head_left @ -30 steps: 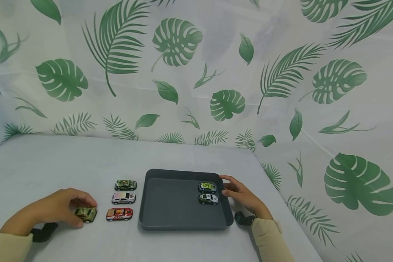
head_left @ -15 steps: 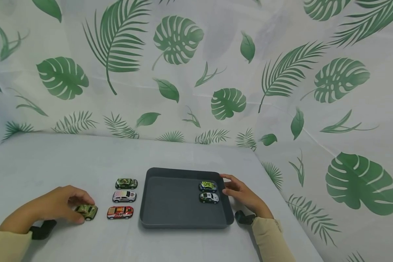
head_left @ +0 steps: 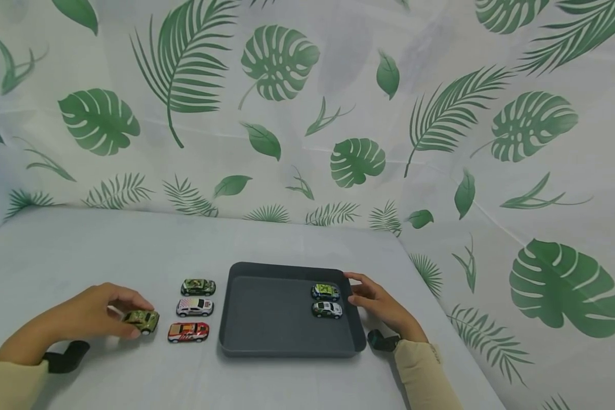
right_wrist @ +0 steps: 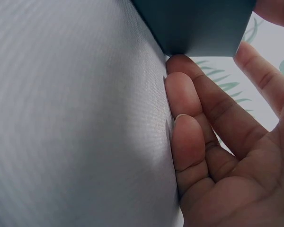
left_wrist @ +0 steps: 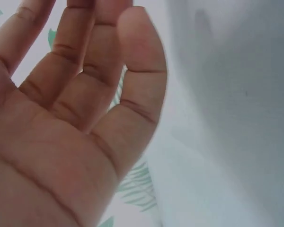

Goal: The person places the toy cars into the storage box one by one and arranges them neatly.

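My left hand (head_left: 94, 313) pinches a green camouflage toy car (head_left: 142, 320) between thumb and fingers, slightly above the table. In the left wrist view the palm and bent fingers of the left hand (left_wrist: 75, 118) show, but the car is out of sight. At the grey tray (head_left: 266, 319), my right hand (head_left: 381, 307) holds the right rim, its thumb over the edge. From the right wrist, the outer wall of the tray (right_wrist: 199, 33) is seen with fingers (right_wrist: 184, 90) against the table beside it. Two toy cars, one yellow-green (head_left: 325, 292) and one white-and-green (head_left: 327, 310), stand inside the tray.
Left of the tray a column of three toy cars stands on the white table (head_left: 266, 387): dark camouflage (head_left: 198, 287), white-and-pink (head_left: 195, 307) and red (head_left: 188, 332). Leaf-patterned cloth (head_left: 297, 131) hangs behind and to the right.
The left hand has raised the green camouflage car a little off the table and carried it slightly right and away from me. The right hand and tray stay put.
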`<state>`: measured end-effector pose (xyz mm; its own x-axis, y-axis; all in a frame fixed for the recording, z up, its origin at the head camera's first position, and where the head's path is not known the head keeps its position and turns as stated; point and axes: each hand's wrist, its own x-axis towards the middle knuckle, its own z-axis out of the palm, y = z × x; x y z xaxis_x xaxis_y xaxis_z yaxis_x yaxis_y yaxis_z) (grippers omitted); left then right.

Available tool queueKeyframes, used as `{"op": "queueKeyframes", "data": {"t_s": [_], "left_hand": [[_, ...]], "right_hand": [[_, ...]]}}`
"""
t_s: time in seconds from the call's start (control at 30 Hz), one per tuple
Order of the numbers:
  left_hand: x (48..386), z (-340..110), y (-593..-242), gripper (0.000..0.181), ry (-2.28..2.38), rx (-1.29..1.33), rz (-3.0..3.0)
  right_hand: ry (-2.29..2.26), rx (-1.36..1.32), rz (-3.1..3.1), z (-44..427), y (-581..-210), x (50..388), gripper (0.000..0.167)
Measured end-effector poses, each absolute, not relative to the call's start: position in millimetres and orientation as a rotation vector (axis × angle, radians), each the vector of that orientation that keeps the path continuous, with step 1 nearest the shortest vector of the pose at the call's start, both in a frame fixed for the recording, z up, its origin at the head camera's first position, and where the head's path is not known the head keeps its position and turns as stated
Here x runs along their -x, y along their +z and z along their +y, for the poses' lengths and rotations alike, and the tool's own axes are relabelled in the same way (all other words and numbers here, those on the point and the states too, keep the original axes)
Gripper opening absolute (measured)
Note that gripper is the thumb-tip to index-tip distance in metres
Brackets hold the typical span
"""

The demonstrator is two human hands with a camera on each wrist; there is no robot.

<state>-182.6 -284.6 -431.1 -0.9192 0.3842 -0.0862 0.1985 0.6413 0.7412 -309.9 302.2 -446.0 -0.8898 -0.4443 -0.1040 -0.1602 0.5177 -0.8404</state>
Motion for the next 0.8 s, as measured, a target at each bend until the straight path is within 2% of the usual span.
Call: {"op": "queueKeyframes", "data": {"t_s": [0.8], "left_hand": [[183.4,-240.3,-408.5,0.038,1.247,-0.583,2.821]], "right_hand": [[-1.321,0.466,2.451,300.6,-445.0,307.6,0.065]]}}
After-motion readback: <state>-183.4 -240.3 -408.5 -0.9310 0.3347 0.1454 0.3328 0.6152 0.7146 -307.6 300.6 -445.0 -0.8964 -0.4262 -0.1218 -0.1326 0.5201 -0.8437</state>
